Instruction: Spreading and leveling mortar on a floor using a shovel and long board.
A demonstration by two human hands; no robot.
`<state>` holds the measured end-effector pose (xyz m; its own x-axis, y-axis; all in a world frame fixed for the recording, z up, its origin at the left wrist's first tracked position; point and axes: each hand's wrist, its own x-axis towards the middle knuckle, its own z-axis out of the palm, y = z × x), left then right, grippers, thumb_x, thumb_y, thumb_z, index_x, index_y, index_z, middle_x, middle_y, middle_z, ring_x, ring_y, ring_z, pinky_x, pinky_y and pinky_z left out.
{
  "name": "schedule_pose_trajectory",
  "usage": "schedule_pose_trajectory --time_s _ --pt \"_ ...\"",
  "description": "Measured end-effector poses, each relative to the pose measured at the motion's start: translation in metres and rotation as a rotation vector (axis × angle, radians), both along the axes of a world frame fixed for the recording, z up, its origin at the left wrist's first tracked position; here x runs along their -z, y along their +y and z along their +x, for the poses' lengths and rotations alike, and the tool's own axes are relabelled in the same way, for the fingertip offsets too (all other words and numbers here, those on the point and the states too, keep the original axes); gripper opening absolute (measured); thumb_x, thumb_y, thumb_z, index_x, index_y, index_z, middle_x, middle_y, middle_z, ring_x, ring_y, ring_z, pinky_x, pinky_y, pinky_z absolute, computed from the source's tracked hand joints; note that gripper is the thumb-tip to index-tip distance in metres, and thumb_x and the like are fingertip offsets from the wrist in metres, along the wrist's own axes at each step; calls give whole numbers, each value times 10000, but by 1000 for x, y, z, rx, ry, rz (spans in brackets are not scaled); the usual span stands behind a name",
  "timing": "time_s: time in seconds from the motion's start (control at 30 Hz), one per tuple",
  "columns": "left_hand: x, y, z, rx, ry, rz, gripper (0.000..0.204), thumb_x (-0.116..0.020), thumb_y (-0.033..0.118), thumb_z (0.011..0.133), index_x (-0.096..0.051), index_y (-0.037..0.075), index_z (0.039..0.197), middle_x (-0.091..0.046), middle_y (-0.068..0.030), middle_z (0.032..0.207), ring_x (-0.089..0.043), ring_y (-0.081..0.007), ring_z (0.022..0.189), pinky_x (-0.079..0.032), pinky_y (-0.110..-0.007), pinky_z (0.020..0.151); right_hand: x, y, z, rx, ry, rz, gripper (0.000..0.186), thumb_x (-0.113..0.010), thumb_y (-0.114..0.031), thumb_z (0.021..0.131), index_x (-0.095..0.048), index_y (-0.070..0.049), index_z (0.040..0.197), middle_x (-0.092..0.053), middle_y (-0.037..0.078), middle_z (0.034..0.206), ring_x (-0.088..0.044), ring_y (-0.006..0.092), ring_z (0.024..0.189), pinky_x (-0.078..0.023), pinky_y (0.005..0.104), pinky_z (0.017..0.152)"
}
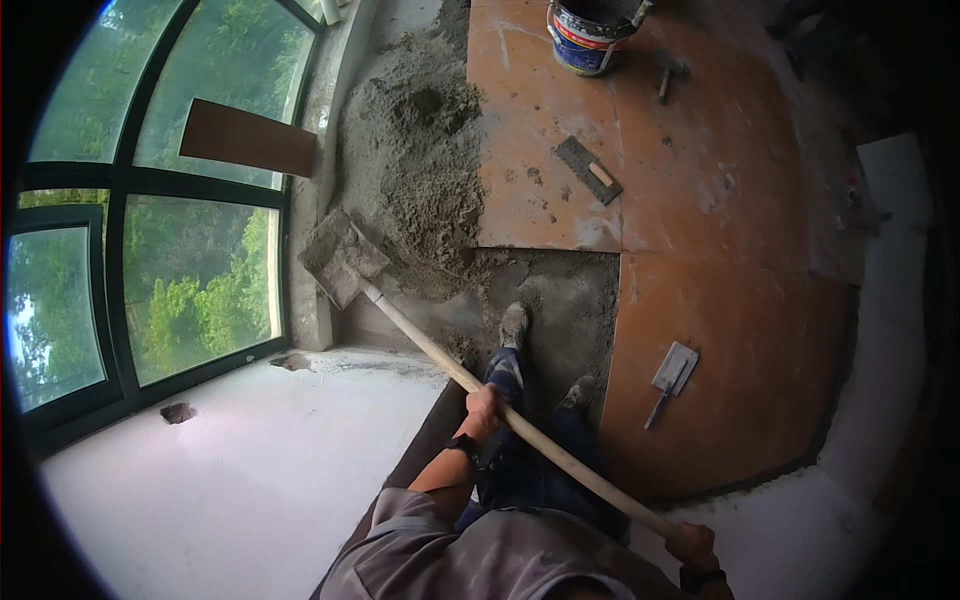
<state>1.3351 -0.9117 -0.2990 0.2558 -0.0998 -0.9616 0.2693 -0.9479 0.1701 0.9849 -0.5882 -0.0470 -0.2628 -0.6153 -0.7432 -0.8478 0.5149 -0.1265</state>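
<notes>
Okay, my left hand [484, 403] grips shovel [545, 443] mid-handle, right hand [692, 543] its end; blade [343, 260] ten o'clock, mortar [432, 205] eleven.

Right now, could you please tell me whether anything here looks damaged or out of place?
Yes: two ragged holes, seemingly chipped, break the otherwise smooth white surface near the window. Grey crumbs also litter the orange tiles.

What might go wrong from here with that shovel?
The shovel blade is near the window; a careless swing might hit it. Loose grey mix borders the orange tiles, so some could spill onto them. A trowel lies beside the person's feet, perhaps a tripping hazard.
</notes>
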Motion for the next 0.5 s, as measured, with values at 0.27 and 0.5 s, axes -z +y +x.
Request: schedule_pose_trajectory --time_s 0.27,0.5 --pt "-54 12 -60 300 -66 -185 270 -637 139 707 -534 -59 858 -566 -119 752 -588 -233 635 -508 -366 575 45 120 -71 67 28 -147 223 -556 -342 692 -604 -125 706 -588 154 669 -557 400 671 -415 510 598" --pt "-65 69 -96 -30 617 -89 115 -546 154 758 -486 66 802 -503 -73 670 -527 -267 617 -472 -422 683 7 168 -91 55 170 -316 150 -574 -222 629 -522 -86 592 -535 147 572 -534 386 558 -414 472 512"
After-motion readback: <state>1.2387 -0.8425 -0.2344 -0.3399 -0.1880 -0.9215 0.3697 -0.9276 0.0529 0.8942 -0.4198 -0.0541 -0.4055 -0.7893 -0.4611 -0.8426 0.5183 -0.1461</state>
